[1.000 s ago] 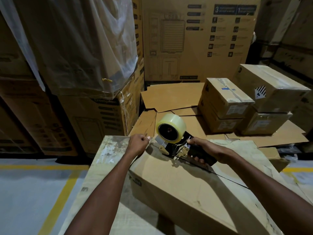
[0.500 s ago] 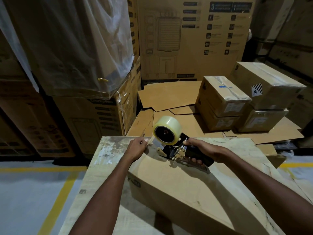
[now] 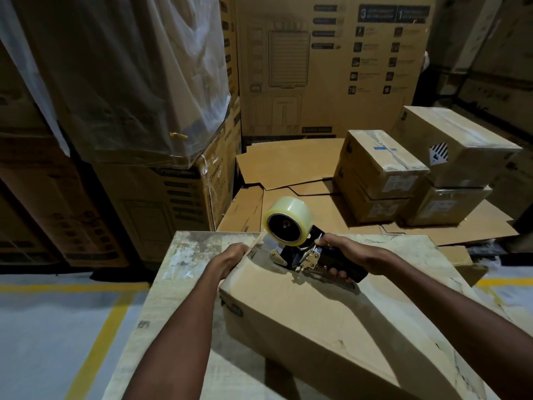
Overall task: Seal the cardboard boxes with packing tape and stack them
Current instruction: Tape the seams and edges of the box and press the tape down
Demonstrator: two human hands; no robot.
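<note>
left carton (image 3: 161, 203): crompton, rear carton (image 3: 326, 82): 3, 1

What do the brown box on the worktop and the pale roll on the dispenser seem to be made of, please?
The brown rectangular box looks like matte cardboard: dull, creased, scuffed faces. The pale yellowish tape roll looks like glossy translucent plastic film, judging by its sheen; its dark core I cannot judge.

We see a pale yellow tape roll (image 3: 288, 217) on a black dispenser (image 3: 340, 262), above a plain brown cardboard box (image 3: 317, 321). The counter (image 3: 187, 255) is beige, blotched white. The grey floor (image 3: 43, 327) has yellow lines (image 3: 95, 336). One stacked box (image 3: 461, 134) bears a black-and-white striped diamond.
</note>
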